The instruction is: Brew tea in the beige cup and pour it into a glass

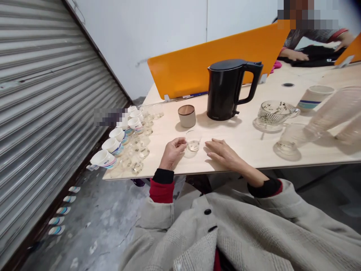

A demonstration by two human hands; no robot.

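A small clear glass cup (193, 140) stands on the light wooden table (242, 139) in front of me. My left hand (172, 152) rests beside it, fingers curled, with thumb and fingertips touching the cup's left rim. My right hand (222, 152) lies flat on the table just right of the cup, fingers apart, holding nothing. Behind the cup stand a small round canister with a wooden lid (186, 115) and a black electric kettle (229, 89).
White cups with coloured bands (113, 145) and small glasses (141, 145) line the table's left edge. A glass pitcher with tea leaves (273, 112), a banded ceramic cup (313, 97) and stacked plastic cups (332, 113) stand right. An orange divider (197, 60) backs the table; another person sits beyond it.
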